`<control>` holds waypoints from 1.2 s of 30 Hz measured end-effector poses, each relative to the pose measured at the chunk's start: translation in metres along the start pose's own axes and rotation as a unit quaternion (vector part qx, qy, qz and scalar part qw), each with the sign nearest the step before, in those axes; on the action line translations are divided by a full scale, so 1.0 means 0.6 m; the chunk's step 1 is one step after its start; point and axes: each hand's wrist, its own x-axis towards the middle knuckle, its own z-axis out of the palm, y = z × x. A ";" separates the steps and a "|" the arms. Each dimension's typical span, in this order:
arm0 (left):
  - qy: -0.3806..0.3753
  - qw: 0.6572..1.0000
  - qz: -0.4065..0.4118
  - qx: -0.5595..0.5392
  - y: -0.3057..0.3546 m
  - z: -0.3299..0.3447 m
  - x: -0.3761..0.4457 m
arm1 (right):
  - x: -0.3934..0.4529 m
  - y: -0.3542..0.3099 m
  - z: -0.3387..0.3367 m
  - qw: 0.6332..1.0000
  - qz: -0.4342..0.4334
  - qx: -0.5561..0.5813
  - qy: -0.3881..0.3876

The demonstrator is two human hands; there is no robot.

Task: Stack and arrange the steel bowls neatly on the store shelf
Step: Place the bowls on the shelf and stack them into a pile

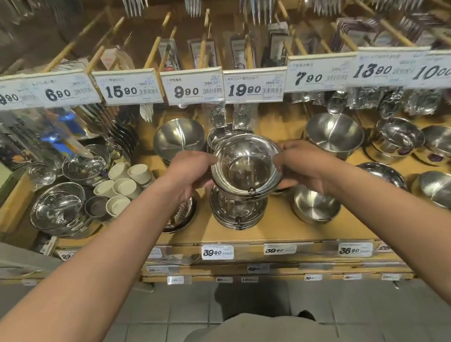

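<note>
Both our hands grip one shiny steel bowl [246, 166], left hand [189, 174] and right hand [301, 166] pinching opposite rims, right above the stacked bowls [239, 211] on the wooden shelf [278, 220].

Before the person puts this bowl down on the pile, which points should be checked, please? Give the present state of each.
1. Both hands grip the held bowl, left hand and right hand at opposite rims: ok.
2. Bowl held mouth up: ok.
3. Bowl above the stack of bowls at the shelf front: ok.
4. Same size as the stack: cannot tell.
5. Stack sits straight: ok, as far as visible.
</note>
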 end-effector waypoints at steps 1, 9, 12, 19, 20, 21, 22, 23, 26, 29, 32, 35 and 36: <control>0.008 1.000 0.002 0.009 0.000 -0.001 0.001 | -0.002 -0.003 0.001 1.000 0.000 0.003 0.000; 0.046 0.998 0.025 0.019 -0.011 -0.009 0.007 | 0.002 0.001 0.006 0.998 -0.023 -0.050 0.032; 0.089 0.995 0.039 0.033 -0.029 -0.007 0.012 | 0.006 0.020 0.011 0.997 -0.041 -0.053 0.045; 0.099 0.992 0.042 0.059 -0.058 0.001 0.031 | 0.017 0.061 0.024 0.991 -0.085 -0.092 0.053; 0.096 0.992 0.038 0.067 -0.059 0.000 0.035 | 0.019 0.064 0.026 0.990 -0.084 -0.096 0.052; 0.093 0.992 0.033 0.079 -0.058 -0.001 0.040 | 0.023 0.067 0.028 0.990 -0.080 -0.099 0.052; 0.092 0.991 0.028 0.094 -0.057 -0.001 0.043 | 0.028 0.071 0.029 0.991 -0.074 -0.101 0.052; 0.090 0.990 0.024 0.107 -0.056 -0.002 0.045 | 0.033 0.074 0.031 0.991 -0.070 -0.103 0.053; 0.079 0.987 0.022 0.137 -0.053 -0.001 0.052 | 0.048 0.080 0.035 0.989 -0.070 -0.118 0.055; 0.077 0.985 0.015 0.156 -0.054 0.003 0.059 | 0.062 0.084 0.039 0.985 -0.066 -0.144 0.064; 0.077 0.984 0.008 0.158 -0.058 0.006 0.064 | 0.075 0.093 0.041 0.982 -0.056 -0.162 0.082; 0.064 0.987 -0.013 0.149 -0.068 0.010 0.067 | 0.083 0.106 0.039 0.979 -0.050 -0.177 0.091; 0.060 0.987 -0.018 0.149 -0.070 0.012 0.068 | 0.086 0.109 0.038 0.977 -0.049 -0.186 0.096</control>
